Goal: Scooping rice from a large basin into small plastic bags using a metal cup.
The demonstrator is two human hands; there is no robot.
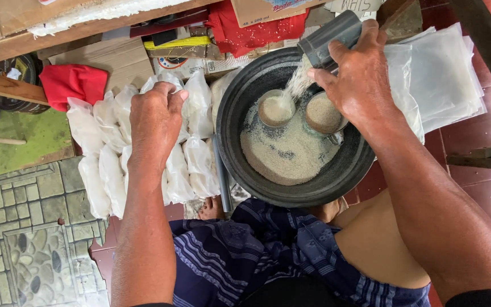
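My right hand [358, 77] grips a grey tube-shaped cup [329, 37], tilted mouth-down over a black basin [240, 102]. Pale grain pours from the cup into a small round tin [274, 109] standing in the basin. A second small tin [323, 113], full of grain, stands beside it under my right hand. Loose grain [285, 153] covers the basin's bottom. My left hand [155, 119] rests, fingers curled, on a row of filled clear plastic bags [194, 142] left of the basin; whether it grips one I cannot tell.
A stack of flat clear plastic bags [444, 79] lies right of the basin. Red cloth [72, 82], cardboard boxes [117, 57] and a wooden beam [58, 34] lie behind. A grey tube [223, 182] leans by the basin. My legs in striped blue cloth [245, 250] sit below.
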